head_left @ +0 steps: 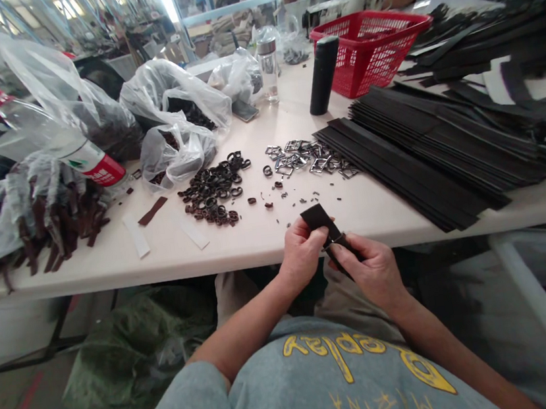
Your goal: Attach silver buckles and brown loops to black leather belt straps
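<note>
My left hand [303, 252] and my right hand [371, 271] both grip one black belt strap [318, 217] just in front of the table's near edge. A metal buckle [336, 242] sits on the strap between my thumbs. The strap's squared end sticks up above my left fingers. On the table beyond lie a heap of dark leather loops [214, 192], a heap of silver buckles [308, 159] and a stack of black straps [426, 152].
A white table [256, 233] carries plastic bags [172, 111] of parts, brown strap pieces [56, 224], a black flask [323, 75], a clear bottle [269, 69] and a red basket [370, 46]. Another person sits behind the basket. A green bag [132, 354] lies on the floor.
</note>
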